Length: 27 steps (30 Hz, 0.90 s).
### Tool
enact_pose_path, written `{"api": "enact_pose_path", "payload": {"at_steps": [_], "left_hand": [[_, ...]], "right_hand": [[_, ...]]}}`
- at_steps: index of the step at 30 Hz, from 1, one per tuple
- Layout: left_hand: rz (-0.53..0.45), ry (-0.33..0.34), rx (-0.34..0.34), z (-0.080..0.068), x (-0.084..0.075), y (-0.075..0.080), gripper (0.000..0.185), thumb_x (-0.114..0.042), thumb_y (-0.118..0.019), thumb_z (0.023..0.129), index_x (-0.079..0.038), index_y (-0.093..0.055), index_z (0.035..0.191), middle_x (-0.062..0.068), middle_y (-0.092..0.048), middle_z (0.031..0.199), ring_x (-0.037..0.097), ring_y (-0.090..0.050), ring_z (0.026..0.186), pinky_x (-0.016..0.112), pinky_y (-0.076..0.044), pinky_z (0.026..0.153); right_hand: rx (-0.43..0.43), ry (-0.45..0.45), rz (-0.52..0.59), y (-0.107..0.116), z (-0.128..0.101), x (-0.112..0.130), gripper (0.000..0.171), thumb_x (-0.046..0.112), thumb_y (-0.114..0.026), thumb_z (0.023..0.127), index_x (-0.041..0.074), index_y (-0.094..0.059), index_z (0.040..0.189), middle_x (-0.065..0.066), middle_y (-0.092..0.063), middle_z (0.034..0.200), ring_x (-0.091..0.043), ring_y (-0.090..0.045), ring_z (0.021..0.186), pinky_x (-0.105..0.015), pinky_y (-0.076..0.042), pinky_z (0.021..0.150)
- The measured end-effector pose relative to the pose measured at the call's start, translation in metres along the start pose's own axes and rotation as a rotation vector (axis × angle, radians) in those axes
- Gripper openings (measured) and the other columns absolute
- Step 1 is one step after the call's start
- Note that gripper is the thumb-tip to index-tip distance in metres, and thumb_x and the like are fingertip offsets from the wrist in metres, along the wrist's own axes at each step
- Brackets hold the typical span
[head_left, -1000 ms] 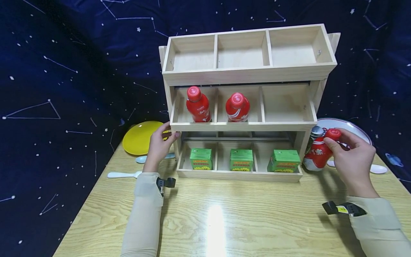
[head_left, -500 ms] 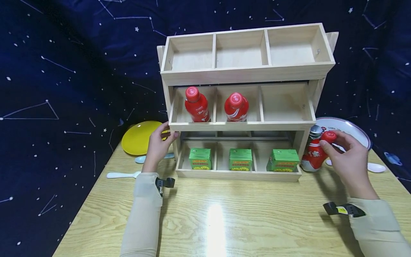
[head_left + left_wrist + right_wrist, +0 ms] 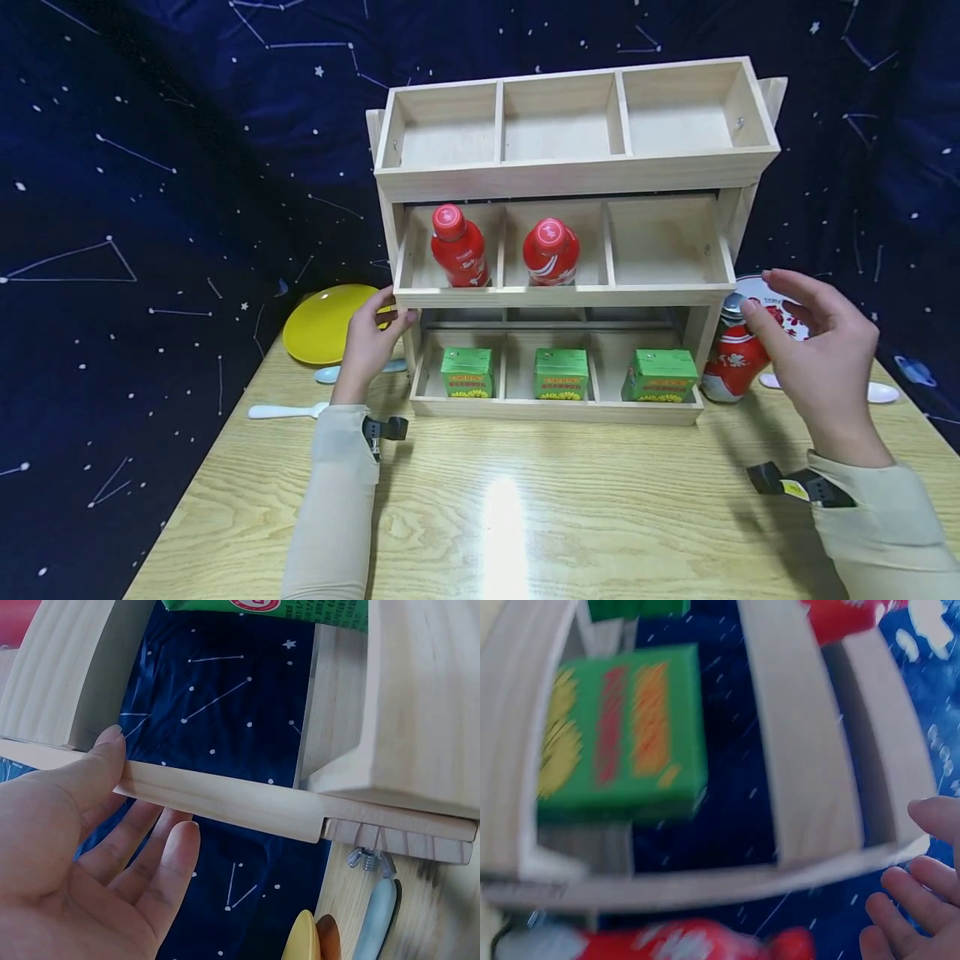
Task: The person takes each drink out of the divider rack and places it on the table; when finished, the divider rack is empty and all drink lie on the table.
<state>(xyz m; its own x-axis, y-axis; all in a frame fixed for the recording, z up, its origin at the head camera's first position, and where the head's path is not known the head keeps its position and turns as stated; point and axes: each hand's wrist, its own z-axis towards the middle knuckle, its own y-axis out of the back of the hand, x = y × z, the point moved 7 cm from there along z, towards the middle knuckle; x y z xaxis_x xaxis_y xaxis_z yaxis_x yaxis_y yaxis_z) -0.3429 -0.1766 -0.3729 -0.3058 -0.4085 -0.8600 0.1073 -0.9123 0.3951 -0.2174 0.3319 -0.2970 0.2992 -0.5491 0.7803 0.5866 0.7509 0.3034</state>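
Observation:
A three-tier wooden shelf stands on the table. My left hand holds its left upright, thumb on one side and fingers on the other. Red bottles, a left one and a middle one, stand in the middle tier; its right compartment is bare. Beside the shelf's lower right end, a third red bottle stands on the table. My right hand is just right of this bottle, fingers apart and holding nothing. Its cap is hidden behind the hand in the head view but shows in the right wrist view.
Green boxes, including a middle one, sit in the bottom tier. A silver-lidded shaker and a patterned plate are behind the third bottle. A yellow plate, a blue spoon and a white-handled utensil lie left.
My right hand has let go of the third red bottle and drawn slightly right. Earlier that bottle was tilted a little further right in its grip. My left hand has stayed on the upright.

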Motion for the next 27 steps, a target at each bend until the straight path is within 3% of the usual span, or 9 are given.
{"api": "enact_pose_path", "payload": {"at_steps": [11, 17, 22, 27], "left_hand": [[-0.013, 0.015, 0.008, 0.0, 0.002, -0.001, 0.055, -0.027, -0.07, 0.093, -0.016, -0.052, 0.144, 0.01, -0.058, 0.133, 0.033, -0.06, 0.115, 0.046, -0.054, 0.092], [-0.01, 0.01, 0.0, 0.001, 0.003, -0.001, 0.053, -0.026, -0.071, 0.093, -0.016, -0.053, 0.142, 0.01, -0.059, 0.132, 0.031, -0.061, 0.113, 0.044, -0.055, 0.09], [-0.009, 0.009, 0.006, 0.0, 0.002, -0.002, 0.056, -0.028, -0.072, 0.092, -0.015, -0.053, 0.143, 0.01, -0.058, 0.133, 0.031, -0.061, 0.113, 0.045, -0.055, 0.09], [-0.004, 0.024, 0.001, 0.001, 0.004, -0.001, 0.056, -0.029, -0.071, 0.092, -0.016, -0.052, 0.143, 0.01, -0.057, 0.135, 0.031, -0.06, 0.114, 0.045, -0.055, 0.091]], "right_hand": [[0.115, 0.336, 0.385, -0.05, -0.007, 0.12, 0.039, -0.018, -0.07, 0.078, -0.012, -0.065, 0.116, -0.022, -0.067, 0.116, -0.023, -0.063, 0.106, -0.025, -0.049, 0.091], [0.212, 0.417, 0.396, -0.088, -0.008, 0.161, 0.044, -0.019, -0.073, 0.076, -0.01, -0.065, 0.119, -0.022, -0.066, 0.117, -0.024, -0.06, 0.111, -0.029, -0.048, 0.097], [0.284, 0.43, 0.337, -0.116, -0.011, 0.179, 0.049, -0.013, -0.077, 0.077, -0.007, -0.063, 0.124, -0.017, -0.065, 0.123, -0.022, -0.058, 0.116, -0.029, -0.046, 0.101], [0.311, 0.417, 0.351, -0.133, -0.012, 0.192, 0.049, -0.01, -0.078, 0.078, -0.008, -0.062, 0.124, -0.016, -0.066, 0.119, -0.024, -0.06, 0.109, -0.03, -0.048, 0.097]]}}
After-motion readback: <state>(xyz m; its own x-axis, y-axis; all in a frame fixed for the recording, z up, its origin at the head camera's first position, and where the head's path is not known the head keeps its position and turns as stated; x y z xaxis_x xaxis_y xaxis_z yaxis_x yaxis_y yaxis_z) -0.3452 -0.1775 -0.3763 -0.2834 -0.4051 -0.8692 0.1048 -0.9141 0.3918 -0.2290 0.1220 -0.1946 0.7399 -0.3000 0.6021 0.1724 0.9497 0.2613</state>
